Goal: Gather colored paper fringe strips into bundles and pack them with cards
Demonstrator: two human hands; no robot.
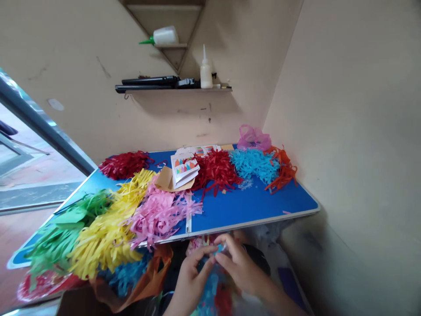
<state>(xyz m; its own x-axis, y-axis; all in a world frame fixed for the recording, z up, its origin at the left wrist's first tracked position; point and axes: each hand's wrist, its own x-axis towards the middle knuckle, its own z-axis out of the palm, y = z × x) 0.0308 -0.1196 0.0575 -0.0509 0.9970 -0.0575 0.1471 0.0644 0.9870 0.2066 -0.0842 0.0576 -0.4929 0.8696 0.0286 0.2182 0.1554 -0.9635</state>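
Below the front edge of the table, my left hand (197,268) and my right hand (237,265) are held close together, thumbs and fingertips pinched. Between them is the top of what looks like a clear plastic bag (210,287) with blue and red pieces inside; the details are blurred. Nearest on the tabletop above lies a pile of pink paper fringe (158,210). Yellow fringe (108,232) and green fringe (70,228) lie further left, hanging over the edge.
On the blue table (250,210) also lie red fringe (220,169), light blue fringe (255,164), orange fringe (284,171), a printed card (184,169) and a pink bag (253,138). An orange cloth-like bag (158,272) hangs at lower left. Glue bottles (206,74) stand on wall shelves.
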